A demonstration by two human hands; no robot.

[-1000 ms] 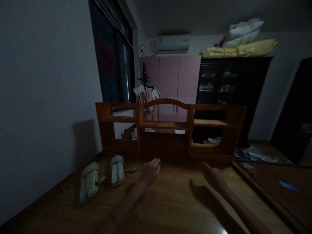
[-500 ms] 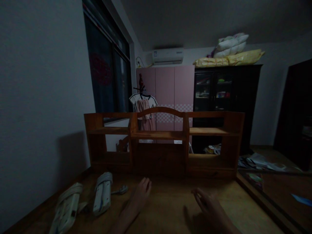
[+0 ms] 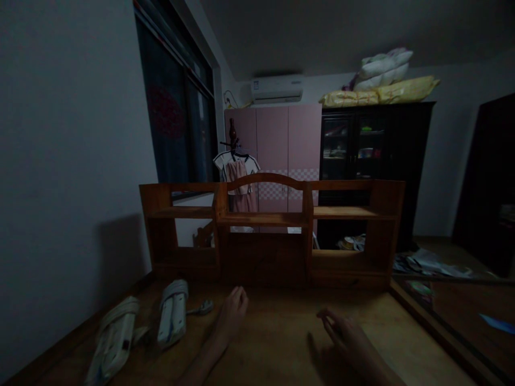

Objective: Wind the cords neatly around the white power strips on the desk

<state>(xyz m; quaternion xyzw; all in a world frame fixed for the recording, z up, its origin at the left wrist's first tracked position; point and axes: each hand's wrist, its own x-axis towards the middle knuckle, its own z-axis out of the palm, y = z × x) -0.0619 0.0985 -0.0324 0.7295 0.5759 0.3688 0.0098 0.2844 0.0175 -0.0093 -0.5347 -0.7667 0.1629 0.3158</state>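
Over the wooden desktop, my left hand shows its back, fingers curled in loosely, with nothing visible in them. The nearest thing to it is a grey plug on a short cord, to its left. That plug lies beside a white power strip with its cable wound round the far end. Farther left is a second power strip, also wrapped in its cable. My right hand hovers over the desk, fingers partly stretched and a little apart, holding nothing visible; its shadow falls on the wood.
A wooden shelf unit with several compartments stands along the desk's far edge. A wall borders the left side. On the right runs a raised wooden edge, with a brown surface beyond it. Behind are a pink wardrobe and a dark cabinet.
The view has tilted slightly, so the shelf and background sit a little higher in the picture. Both hands keep nearly the same places and poses; the power strips lie as before.
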